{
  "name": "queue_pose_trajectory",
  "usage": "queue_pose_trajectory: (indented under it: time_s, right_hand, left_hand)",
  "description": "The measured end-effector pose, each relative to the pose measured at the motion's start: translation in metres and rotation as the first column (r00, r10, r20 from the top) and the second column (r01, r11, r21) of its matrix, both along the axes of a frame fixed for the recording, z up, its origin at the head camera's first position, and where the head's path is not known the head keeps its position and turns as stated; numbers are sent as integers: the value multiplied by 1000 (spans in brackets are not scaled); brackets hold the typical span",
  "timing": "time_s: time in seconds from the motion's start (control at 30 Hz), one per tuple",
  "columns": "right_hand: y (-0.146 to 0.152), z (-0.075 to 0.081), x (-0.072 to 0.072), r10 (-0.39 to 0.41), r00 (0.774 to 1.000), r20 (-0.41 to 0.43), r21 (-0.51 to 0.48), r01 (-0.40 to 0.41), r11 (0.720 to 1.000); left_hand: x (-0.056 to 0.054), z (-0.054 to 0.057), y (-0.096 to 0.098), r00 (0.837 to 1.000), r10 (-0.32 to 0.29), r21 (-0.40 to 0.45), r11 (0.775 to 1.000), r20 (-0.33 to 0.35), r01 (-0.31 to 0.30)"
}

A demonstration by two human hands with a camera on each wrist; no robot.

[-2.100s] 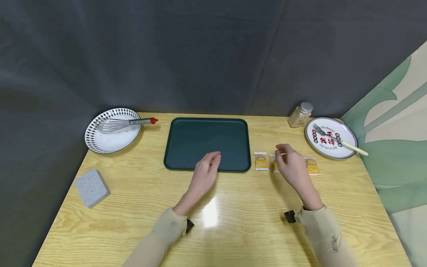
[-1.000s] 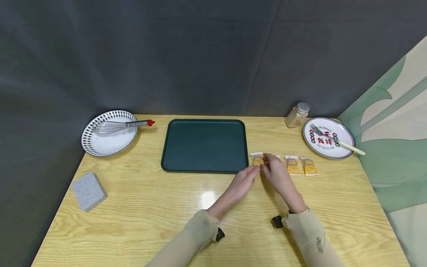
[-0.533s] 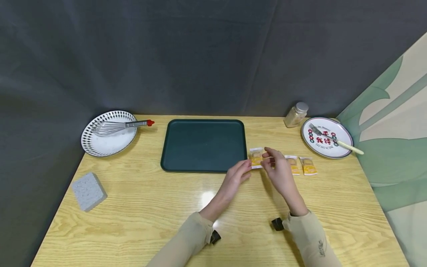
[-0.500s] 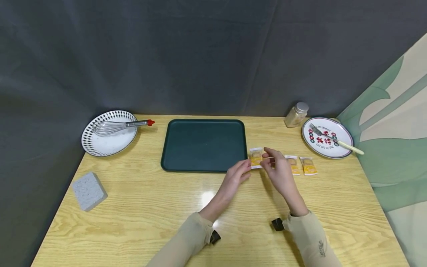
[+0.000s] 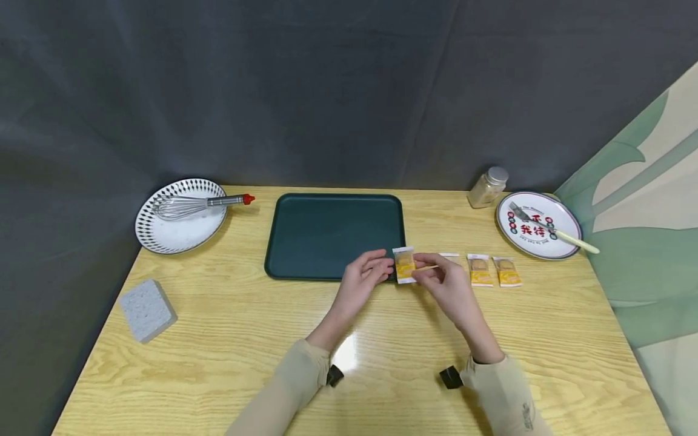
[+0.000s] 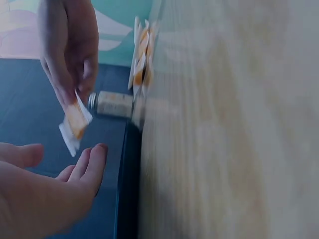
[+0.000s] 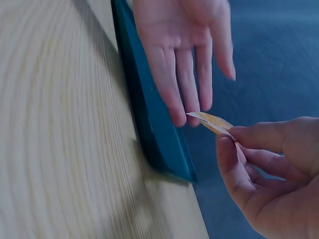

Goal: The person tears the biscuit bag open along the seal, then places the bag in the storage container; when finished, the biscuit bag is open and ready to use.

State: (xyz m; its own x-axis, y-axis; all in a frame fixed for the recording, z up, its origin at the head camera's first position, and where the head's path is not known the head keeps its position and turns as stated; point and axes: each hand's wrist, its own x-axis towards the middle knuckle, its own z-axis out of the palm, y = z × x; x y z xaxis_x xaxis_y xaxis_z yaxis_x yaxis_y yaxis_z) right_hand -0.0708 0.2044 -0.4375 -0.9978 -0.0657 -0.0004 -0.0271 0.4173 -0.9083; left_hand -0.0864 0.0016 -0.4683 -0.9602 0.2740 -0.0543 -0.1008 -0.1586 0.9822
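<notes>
My right hand [image 5: 448, 289] pinches a small yellow-and-white wrapped biscuit [image 5: 405, 265] by its right edge, between thumb and fingers. The packet is held up off the table at the near right corner of the dark green tray [image 5: 334, 275]. My left hand [image 5: 360, 287] is over the tray's near edge, its fingers extended toward the packet. In the right wrist view, the left fingertips [image 7: 192, 117] come up beside the packet's end; whether they touch it I cannot tell. To the right, two like packets [image 5: 480, 270] lie on the table, and another is mostly hidden behind my right hand.
A patterned bowl [image 5: 182, 236] with a whisk [image 5: 218, 201] across it stands at back left, a grey sponge-like block [image 5: 147, 310] nearer. At back right are a lidded jar [image 5: 488, 188] and a plate [image 5: 531, 247] bearing a fork [image 5: 569, 238]. A dark curtain [image 5: 327, 91] hangs behind.
My right hand has gone to the leftmost packet, taken hold of it, lifted it and moved it left to the tray's corner. The left hand reached toward the packet, then drew back left.
</notes>
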Motion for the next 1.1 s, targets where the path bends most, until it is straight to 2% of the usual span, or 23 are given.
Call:
queue_pose_trajectory:
  time_s: [0.13, 0.23, 0.5, 0.77, 0.93, 1.1]
  right_hand:
    - [-11, 1, 7, 35, 999, 13, 10, -35, 999]
    - [-17, 1, 12, 41, 999, 25, 4, -42, 999]
    - [-27, -3, 16, 27, 999, 29, -36, -26, 999]
    - [-30, -6, 18, 26, 998, 58, -73, -22, 997]
    - [-33, -6, 21, -4, 999, 39, -50, 6, 999]
    - [-34, -7, 22, 6, 999, 52, -66, -3, 998]
  left_hand:
    - [-8, 1, -8, 999, 21, -57, 998, -40, -23]
    - [-12, 3, -11, 1000, 11, -65, 998, -26, -13]
    - [-11, 0, -15, 995, 36, 45, 998, 91, -40]
    - [-10, -3, -15, 980, 54, 124, 989, 190, -78]
    - [-9, -3, -16, 978, 23, 117, 992, 208, -49]
    - [-9, -4, -17, 984, 11, 105, 994, 180, -31]
